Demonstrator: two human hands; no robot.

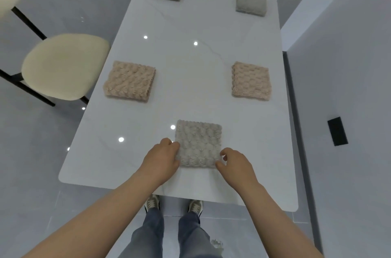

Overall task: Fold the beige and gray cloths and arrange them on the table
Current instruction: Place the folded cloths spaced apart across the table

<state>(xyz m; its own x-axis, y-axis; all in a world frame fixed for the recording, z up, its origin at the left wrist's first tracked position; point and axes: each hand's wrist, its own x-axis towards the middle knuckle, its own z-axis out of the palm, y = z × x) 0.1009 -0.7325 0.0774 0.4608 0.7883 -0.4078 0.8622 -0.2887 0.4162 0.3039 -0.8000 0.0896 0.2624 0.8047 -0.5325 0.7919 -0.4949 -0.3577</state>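
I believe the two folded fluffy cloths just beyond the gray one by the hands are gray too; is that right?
Not quite: the head view shows the left folded cloth and right folded cloth beyond the near gray cloth are beige.

We can read no text, label, brand, number or sign in this view. The gray cloth (198, 143) nearest us, the white table (190, 57) and the small black plate (337, 131) on the wall all show plain surfaces, with no lettering we can make out.
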